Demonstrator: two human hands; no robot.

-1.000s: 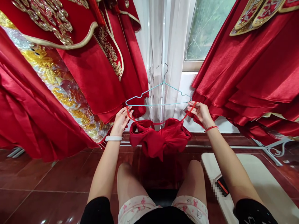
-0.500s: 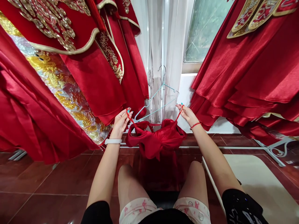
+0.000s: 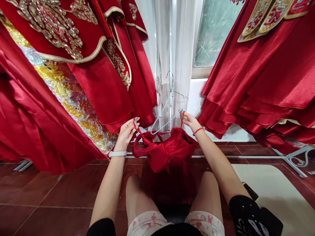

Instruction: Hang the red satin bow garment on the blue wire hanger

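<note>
Red garment (image 3: 169, 149) hangs just below and between the hands, left hand (image 3: 126, 131) pinching one thin strap (image 3: 138, 128), right hand (image 3: 188, 118) pinching the other. Looks light, floppy and kinda slick to me, so the straps seem like a decent hold, just don't yank. Teal hanger (image 3: 164, 124) tilts between the hands; can't tell if the right one's gripping it too.

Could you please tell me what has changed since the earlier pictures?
The right hand has moved inward, toward the left hand. The light-blue hanger, level at first, now slants, its left end lower. The left hand has stayed about where it was; each hand still holds a red strap.
</note>
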